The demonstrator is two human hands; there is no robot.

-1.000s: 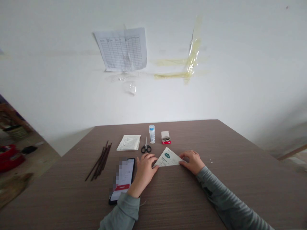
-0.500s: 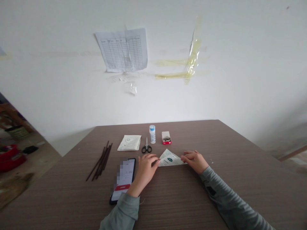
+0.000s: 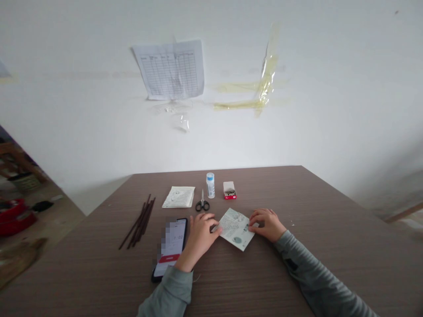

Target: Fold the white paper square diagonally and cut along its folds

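A printed paper leaflet (image 3: 236, 229) lies opened out on the brown wood-grain table (image 3: 251, 185), showing a square diamond shape with small print and a green emblem. My left hand (image 3: 200, 237) pinches its left corner, and my right hand (image 3: 267, 224) holds its right corner. Just left of my left wrist lies a smartphone (image 3: 170, 248) showing a timer, partly blurred. Beyond my left hand stand small black-handled scissors (image 3: 202, 204), a small blue-capped bottle (image 3: 210, 185) and a small open red-and-white box of metal pins (image 3: 229, 190).
A flat paper packet (image 3: 178, 197) and a bundle of thin dark sticks (image 3: 139, 222) lie on the table's far left. A ruled sheet (image 3: 170, 70) and old tape (image 3: 264, 75) cling to the white wall. Red items sit on the floor at left, beyond the table edge.
The paper has gone from a folded triangle to an opened diamond-shaped sheet reaching toward me. My hands stay at its left and right corners. The phone timer reads a second later.
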